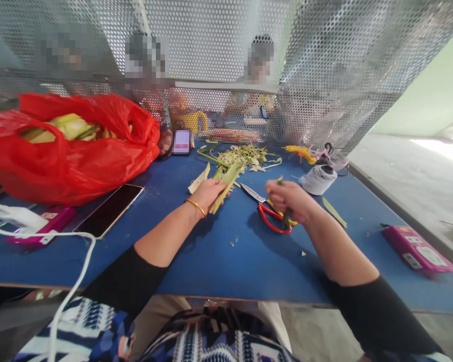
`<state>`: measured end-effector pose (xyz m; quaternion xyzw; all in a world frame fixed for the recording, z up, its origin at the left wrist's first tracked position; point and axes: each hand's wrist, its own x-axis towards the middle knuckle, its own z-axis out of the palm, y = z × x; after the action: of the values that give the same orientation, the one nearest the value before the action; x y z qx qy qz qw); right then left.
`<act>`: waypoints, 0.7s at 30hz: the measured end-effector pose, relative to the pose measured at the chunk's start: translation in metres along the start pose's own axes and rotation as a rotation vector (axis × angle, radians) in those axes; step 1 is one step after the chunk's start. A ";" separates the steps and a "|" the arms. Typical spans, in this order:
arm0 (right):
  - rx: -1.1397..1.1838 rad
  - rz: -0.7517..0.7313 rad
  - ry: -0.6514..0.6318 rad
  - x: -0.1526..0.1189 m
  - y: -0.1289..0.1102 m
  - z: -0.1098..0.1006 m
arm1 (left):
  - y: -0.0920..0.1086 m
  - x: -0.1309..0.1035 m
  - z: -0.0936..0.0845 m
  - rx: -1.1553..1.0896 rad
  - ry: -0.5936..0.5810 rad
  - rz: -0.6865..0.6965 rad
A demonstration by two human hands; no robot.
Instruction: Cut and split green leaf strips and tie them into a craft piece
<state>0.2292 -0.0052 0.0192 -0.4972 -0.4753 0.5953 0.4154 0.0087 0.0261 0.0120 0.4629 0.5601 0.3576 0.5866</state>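
My left hand (208, 195) is closed on a long, pale green husk leaf (230, 182) that slants up and away over the table. My right hand (290, 199), slightly blurred, is a fist around a narrow dark green strip (286, 220), whose ends stick out above and below the fingers. Under and beside that fist lie open-bladed scissors (266, 215) with red handles, partly covered by it. A dry, cream-coloured husk piece (199, 180) rests by my left hand. Beyond both hands is a heap of shredded husk strips (249, 156).
A red plastic bag (109, 166) with husks stands left, near a dark phone (111, 210) and a white cable (86, 266). A white thread spool (318, 180), yellow tool (302, 153) and purple box (419, 250) lie right. Perforated metal panels (219, 45) rise behind; people are beyond.
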 end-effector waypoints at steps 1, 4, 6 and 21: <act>-0.084 0.096 -0.163 0.000 0.001 0.008 | 0.001 0.000 0.000 -0.060 0.016 -0.029; -0.292 0.239 -0.337 0.015 -0.007 0.020 | 0.001 0.001 0.000 -0.193 0.024 -0.089; -0.383 0.131 -0.025 0.034 -0.024 0.017 | 0.000 0.001 0.001 -0.258 0.010 -0.109; -0.668 -0.327 0.201 0.020 0.026 0.085 | -0.014 0.008 0.009 -0.442 0.131 0.078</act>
<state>0.1414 -0.0039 -0.0059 -0.5788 -0.6728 0.2820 0.3645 0.0172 0.0277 -0.0046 0.3201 0.4866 0.5233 0.6219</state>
